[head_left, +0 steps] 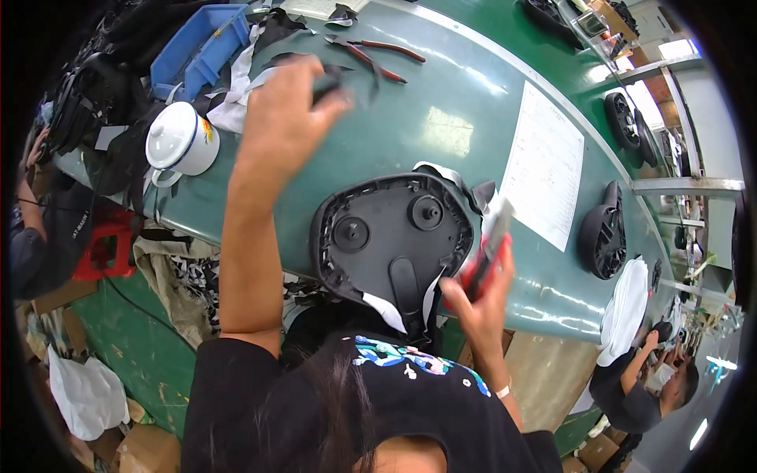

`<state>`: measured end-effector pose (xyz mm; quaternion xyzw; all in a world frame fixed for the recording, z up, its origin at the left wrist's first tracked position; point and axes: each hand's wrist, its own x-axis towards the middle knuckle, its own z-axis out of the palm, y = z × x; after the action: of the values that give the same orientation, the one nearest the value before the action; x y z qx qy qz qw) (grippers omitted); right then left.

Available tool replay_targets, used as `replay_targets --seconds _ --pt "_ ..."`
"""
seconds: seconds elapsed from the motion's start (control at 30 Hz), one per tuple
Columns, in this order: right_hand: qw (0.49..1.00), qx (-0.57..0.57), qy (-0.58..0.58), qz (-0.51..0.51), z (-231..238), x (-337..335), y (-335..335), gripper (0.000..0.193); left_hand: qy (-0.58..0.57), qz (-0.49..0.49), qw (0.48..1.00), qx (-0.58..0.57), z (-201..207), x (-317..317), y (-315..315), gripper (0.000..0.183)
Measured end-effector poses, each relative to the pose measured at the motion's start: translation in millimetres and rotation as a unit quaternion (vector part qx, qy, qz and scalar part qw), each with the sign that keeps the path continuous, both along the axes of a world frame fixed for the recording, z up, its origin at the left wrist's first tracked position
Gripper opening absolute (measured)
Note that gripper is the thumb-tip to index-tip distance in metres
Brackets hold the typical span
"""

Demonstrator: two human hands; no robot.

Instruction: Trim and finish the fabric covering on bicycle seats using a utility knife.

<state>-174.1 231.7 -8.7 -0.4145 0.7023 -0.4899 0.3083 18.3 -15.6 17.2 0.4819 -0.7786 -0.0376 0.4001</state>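
Before me at the table's near edge lies a black moulded plastic shell (386, 236), open side up, with two round bosses and a tongue-shaped piece. White and black fabric edging sticks out around its rim. Raised over the table to the upper left, my left hand (288, 110) has its fingers closed on a dark strip (327, 81), blurred by motion. At the shell's right side, my right hand (482, 296) grips a red-handled tool (487, 264) with its grey end pointing up; blur hides its exact kind.
Red-handled pliers (374, 57) lie on the green table (465, 75). A lidded white enamel mug (185, 142) and blue bin (197, 51) stand left among black scraps. A paper sheet (544, 165) and another black shell (605, 232) lie right. Other people sit at both sides.
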Motion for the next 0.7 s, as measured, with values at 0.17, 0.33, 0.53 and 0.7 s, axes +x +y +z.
replay_targets --seconds 0.17,0.33,0.53,0.7 --pt "0.999 -0.042 -0.004 0.001 3 -15 -72 0.069 -0.047 -0.274 0.953 0.121 24 -1 61 0.033" --pt "0.995 -0.06 -0.078 0.027 11 -18 -75 0.055 -0.186 -0.504 0.824 0.182 2 -18 81 0.023" --pt "0.925 -0.168 0.262 0.218 15 -48 -15 0.042 -0.129 -0.502 0.746 0.419 -4 -44 53 0.012" --pt "0.817 -0.062 0.446 0.36 41 -35 -28 0.044 -0.106 -0.515 0.729 0.438 -10 -50 50 0.013"
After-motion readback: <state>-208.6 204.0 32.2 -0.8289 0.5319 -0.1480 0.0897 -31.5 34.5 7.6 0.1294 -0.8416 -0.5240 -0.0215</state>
